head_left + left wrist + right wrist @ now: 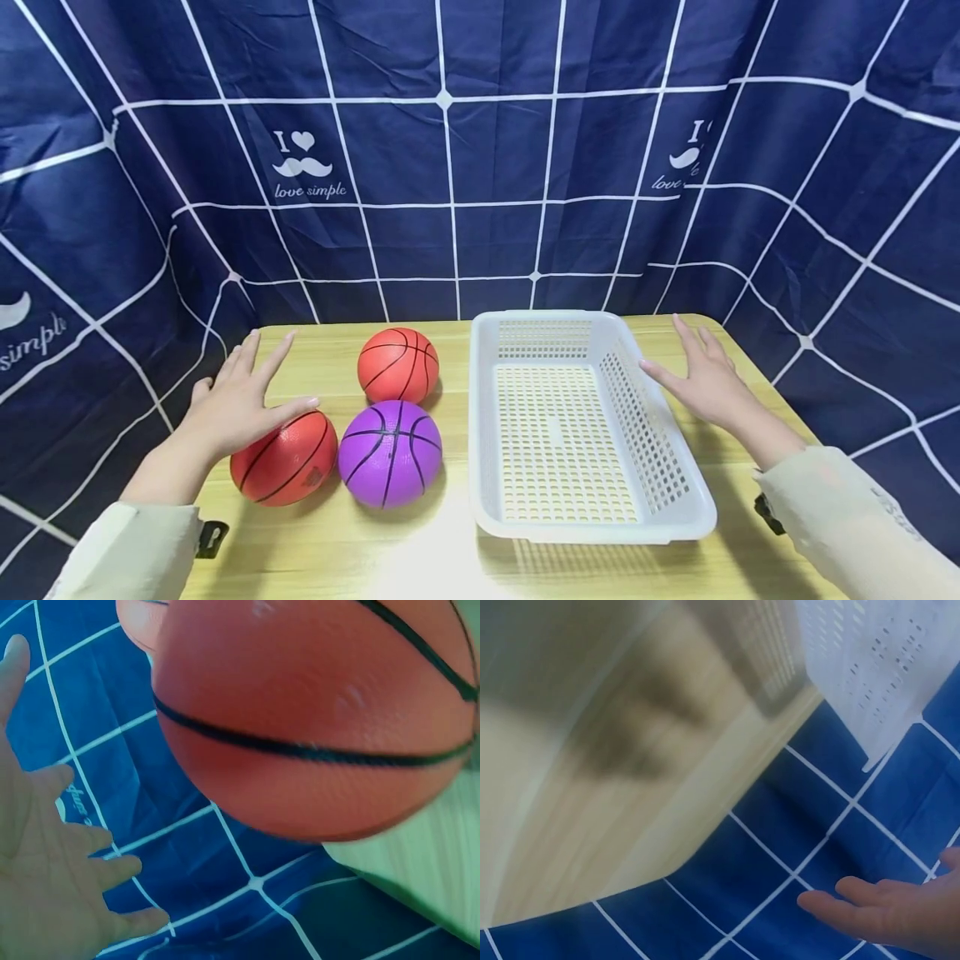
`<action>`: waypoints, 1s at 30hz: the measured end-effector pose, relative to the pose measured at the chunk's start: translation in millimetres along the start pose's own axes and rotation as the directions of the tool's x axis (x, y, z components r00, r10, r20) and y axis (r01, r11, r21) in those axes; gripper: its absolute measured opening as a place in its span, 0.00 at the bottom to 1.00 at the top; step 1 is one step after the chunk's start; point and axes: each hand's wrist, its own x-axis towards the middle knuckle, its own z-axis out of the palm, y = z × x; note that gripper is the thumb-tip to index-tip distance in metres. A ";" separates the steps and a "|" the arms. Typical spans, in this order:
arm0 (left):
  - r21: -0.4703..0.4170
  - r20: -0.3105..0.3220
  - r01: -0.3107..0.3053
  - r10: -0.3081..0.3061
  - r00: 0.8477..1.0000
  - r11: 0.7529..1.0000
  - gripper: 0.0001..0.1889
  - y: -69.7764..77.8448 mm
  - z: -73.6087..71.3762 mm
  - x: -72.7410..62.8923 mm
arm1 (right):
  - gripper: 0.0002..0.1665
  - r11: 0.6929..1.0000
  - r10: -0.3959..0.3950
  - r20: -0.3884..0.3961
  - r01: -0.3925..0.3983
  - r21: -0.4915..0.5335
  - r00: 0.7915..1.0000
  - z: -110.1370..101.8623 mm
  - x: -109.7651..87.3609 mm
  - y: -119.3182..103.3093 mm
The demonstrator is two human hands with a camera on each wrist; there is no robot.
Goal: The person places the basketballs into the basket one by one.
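My left hand [234, 407] hovers over a red basketball [288, 462] at the table's left, fingers spread; in the left wrist view a gap shows between palm and ball. Right of that ball sits a purple basketball [390, 457], with an orange-red basketball [398, 365] just behind it. A white perforated plastic basket [480, 417] stands on the right half of the table. Beside its right wall, my right hand [708, 383] is held in the air with fingers extended, thumb near the rim. Neither hand holds anything.
The light wood table [450, 558] has rounded back corners. A dark blue curtain with white grid lines [495, 150] hangs close behind it and along both sides. Dark straps [212, 539] show at the sleeve cuffs.
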 end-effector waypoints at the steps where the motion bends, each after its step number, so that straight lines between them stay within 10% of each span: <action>1: -0.004 0.005 -0.002 0.002 1.000 1.000 0.53 -2.2 -0.3 -1.2 | 0.56 1.000 -0.006 -0.004 0.006 0.011 1.000 0.5 -0.1 1.8; 18: -0.247 0.008 -0.150 0.157 0.988 0.957 0.54 -40.8 7.9 -16.9 | 0.56 0.976 0.015 0.143 -0.046 0.213 0.990 14.4 -9.7 24.0; 30: -0.376 0.041 -0.213 0.246 0.968 0.902 0.50 -56.7 22.5 -24.2 | 0.53 0.810 0.023 0.383 -0.242 0.534 0.923 20.6 -17.3 28.0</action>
